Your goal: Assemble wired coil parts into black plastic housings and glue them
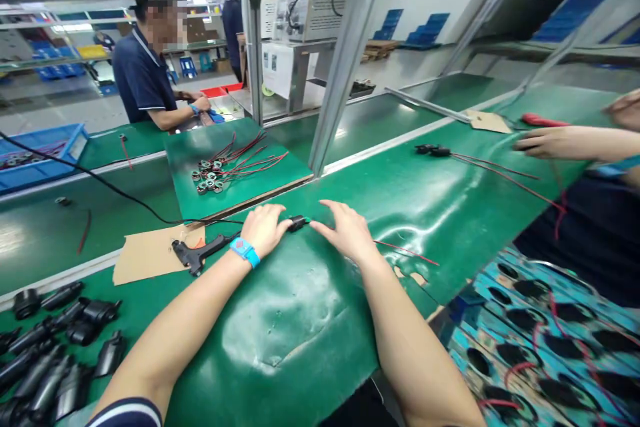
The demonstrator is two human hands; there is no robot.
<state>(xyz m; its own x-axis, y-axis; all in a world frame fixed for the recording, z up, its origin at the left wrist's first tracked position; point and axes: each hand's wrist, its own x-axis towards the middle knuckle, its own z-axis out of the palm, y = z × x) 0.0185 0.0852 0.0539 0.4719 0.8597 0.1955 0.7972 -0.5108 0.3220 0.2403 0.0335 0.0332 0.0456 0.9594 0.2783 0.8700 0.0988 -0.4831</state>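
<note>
Black cylindrical part: between the two hands, over green table. Left hand: thumb at the part's left end; cannot tell whether the fingers grip it. Right hand: fingers and thumb spread wide, thumb tip just beside the right end. Black glue gun: left, partly on cardboard.

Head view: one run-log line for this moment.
left hand: at black cylindrical part | right hand: open, beside part | glue gun: partly on cardboard
</note>
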